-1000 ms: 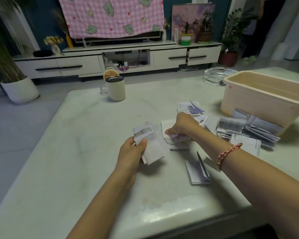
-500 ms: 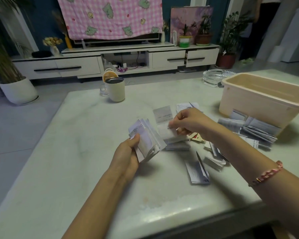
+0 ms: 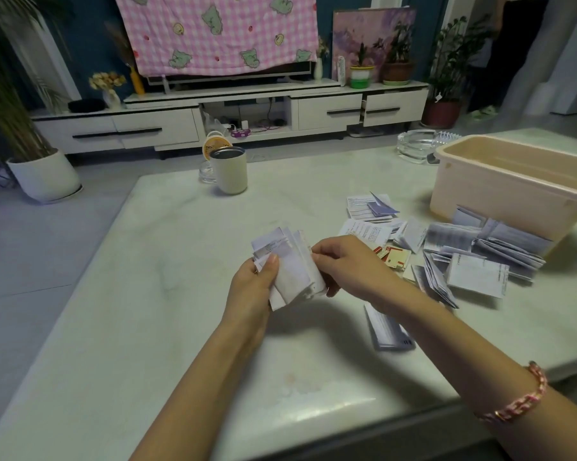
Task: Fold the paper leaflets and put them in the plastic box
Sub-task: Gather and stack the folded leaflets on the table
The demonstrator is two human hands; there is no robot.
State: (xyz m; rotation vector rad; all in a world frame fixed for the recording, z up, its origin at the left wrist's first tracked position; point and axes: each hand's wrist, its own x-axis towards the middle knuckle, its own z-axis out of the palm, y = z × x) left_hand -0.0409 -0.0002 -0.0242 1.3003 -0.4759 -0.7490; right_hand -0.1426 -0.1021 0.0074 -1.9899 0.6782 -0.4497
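Note:
My left hand (image 3: 252,287) grips a stack of folded white leaflets (image 3: 290,267) above the middle of the pale marble table (image 3: 167,261), thumb pressed on its front. My right hand (image 3: 343,266) holds the stack's right edge, fingers curled round it. Several more leaflets (image 3: 473,257) lie scattered on the table to the right, some folded, some leaning on the beige plastic box (image 3: 499,197). One folded leaflet (image 3: 388,329) lies alone below my right forearm. The box stands open at the far right; its inside is mostly hidden.
A cream mug (image 3: 229,170) stands at the table's far edge with a small orange fan (image 3: 210,146) behind it. A glass ashtray (image 3: 416,148) sits left of the box. Small red and white cards (image 3: 393,257) lie beside my right hand. A white TV cabinet (image 3: 214,118) stands beyond.
My right hand lifted a leaflet off the table pile and brought it left onto the stack in my left hand. Both hands now meet on the stack, raised slightly.

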